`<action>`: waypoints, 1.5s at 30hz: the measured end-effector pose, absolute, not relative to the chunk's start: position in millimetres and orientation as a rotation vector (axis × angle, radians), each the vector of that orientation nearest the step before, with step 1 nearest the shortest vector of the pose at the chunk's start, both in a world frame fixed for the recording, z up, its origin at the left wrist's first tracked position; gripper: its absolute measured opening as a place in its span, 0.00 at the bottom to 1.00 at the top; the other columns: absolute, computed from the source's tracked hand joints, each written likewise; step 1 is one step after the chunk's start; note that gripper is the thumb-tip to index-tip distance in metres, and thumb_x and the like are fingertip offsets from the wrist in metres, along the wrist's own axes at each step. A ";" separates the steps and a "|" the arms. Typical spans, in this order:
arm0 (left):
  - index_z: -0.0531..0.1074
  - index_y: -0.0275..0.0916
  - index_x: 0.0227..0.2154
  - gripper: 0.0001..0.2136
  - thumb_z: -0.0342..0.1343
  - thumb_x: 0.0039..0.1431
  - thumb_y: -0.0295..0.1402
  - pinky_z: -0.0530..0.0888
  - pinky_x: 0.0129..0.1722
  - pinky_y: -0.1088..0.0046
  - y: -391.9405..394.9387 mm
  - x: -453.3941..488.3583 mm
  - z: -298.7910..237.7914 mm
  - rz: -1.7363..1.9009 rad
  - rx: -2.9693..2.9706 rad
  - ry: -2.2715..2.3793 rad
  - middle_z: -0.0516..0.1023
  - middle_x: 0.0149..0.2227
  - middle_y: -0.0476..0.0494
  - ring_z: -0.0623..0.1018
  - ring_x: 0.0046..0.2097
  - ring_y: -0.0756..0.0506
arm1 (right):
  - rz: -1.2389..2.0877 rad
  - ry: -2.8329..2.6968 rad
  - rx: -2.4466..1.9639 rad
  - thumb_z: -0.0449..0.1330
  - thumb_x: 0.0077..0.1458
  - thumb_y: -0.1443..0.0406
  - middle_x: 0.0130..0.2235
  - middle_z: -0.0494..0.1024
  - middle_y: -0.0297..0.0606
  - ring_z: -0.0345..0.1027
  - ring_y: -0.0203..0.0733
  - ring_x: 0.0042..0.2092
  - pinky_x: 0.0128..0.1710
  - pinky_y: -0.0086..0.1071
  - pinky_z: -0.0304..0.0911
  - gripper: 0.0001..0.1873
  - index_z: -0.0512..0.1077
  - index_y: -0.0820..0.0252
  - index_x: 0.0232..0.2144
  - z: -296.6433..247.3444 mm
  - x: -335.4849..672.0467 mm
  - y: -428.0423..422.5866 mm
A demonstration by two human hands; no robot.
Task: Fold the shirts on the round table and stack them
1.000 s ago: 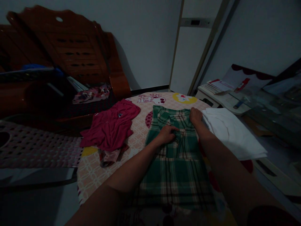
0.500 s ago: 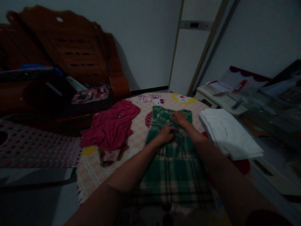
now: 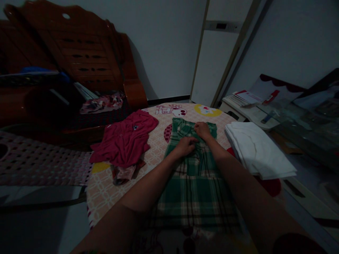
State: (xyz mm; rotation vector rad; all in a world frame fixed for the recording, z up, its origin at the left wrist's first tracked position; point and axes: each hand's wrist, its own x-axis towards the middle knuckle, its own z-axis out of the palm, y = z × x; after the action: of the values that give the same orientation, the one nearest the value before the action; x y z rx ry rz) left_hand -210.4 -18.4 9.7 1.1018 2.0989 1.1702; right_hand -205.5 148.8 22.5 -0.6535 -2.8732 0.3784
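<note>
A green plaid shirt point(image 3: 197, 187) lies flat on a round table covered with a pink patterned cloth point(image 3: 106, 192). My left hand point(image 3: 185, 145) rests on the shirt's upper front with its fingers curled and pinched on the fabric. Just beyond it, my right hand point(image 3: 202, 129) presses on the collar area, fingers bent onto the cloth. The two hands nearly touch. The room is dim, so fine finger detail is hard to read.
A crumpled red shirt point(image 3: 125, 141) lies left of the plaid one. A folded white cloth point(image 3: 258, 150) sits at the table's right edge. Dark wooden furniture point(image 3: 79, 63) stands behind on the left, and a low stand with papers point(image 3: 245, 100) on the right.
My right hand has moved left from the shirt's right shoulder to the collar area. My left hand has shifted slightly up the shirt's front towards it.
</note>
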 end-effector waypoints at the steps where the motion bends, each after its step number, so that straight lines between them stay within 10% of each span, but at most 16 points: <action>1: 0.76 0.34 0.51 0.19 0.52 0.57 0.23 0.77 0.37 0.72 -19.2 -216.6 10.7 1.227 1.024 2.085 0.82 0.32 0.45 0.81 0.33 0.47 | 0.378 -2.872 -0.626 0.54 0.57 0.72 0.46 0.81 0.44 0.73 0.44 0.48 0.49 0.31 0.62 0.16 0.77 0.63 0.44 22.2 -203.6 148.8; 11: 0.77 0.35 0.46 0.15 0.55 0.57 0.26 0.71 0.51 0.70 -55.4 -288.2 15.8 0.968 0.778 2.831 0.81 0.47 0.38 0.78 0.50 0.42 | 0.267 -2.890 -0.279 0.54 0.64 0.64 0.57 0.74 0.51 0.66 0.52 0.58 0.59 0.44 0.58 0.20 0.71 0.62 0.56 -2.0 -152.6 135.6; 25: 0.77 0.36 0.42 0.10 0.58 0.59 0.33 0.70 0.47 0.71 -14.2 -325.9 -2.7 0.868 0.559 2.889 0.81 0.47 0.36 0.78 0.50 0.42 | 0.304 -2.963 -0.260 0.54 0.66 0.60 0.67 0.61 0.51 0.53 0.51 0.68 0.66 0.48 0.49 0.25 0.65 0.62 0.63 -14.2 -146.7 132.8; 32: 0.71 0.35 0.53 0.20 0.57 0.57 0.31 0.69 0.53 0.68 -35.8 -308.7 15.8 0.987 0.872 2.926 0.75 0.54 0.35 0.75 0.53 0.42 | 0.664 -2.809 -0.132 0.58 0.60 0.65 0.53 0.78 0.46 0.71 0.48 0.55 0.57 0.42 0.62 0.17 0.75 0.60 0.51 16.2 -100.9 134.1; 40: 0.78 0.35 0.30 0.10 0.55 0.56 0.36 0.68 0.32 0.76 -85.4 -236.2 39.3 0.851 1.398 2.148 0.77 0.25 0.48 0.74 0.29 0.49 | 0.937 -2.915 -0.080 0.63 0.54 0.65 0.32 0.80 0.38 0.74 0.41 0.34 0.36 0.31 0.65 0.05 0.78 0.60 0.33 29.0 -20.6 102.4; 45: 0.78 0.39 0.31 0.07 0.59 0.55 0.36 0.64 0.29 0.77 -111.8 -189.7 42.5 0.555 1.531 1.970 0.78 0.27 0.50 0.75 0.29 0.50 | 0.733 -2.962 0.000 0.67 0.53 0.63 0.35 0.79 0.39 0.73 0.43 0.38 0.40 0.33 0.64 0.08 0.76 0.59 0.36 15.0 3.1 89.1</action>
State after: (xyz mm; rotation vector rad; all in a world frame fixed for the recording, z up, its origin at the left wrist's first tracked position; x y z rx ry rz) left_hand -189.7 -111.8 42.5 1.5306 1.9704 0.5548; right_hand 3.1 89.1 15.0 -0.0002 -2.9620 0.7329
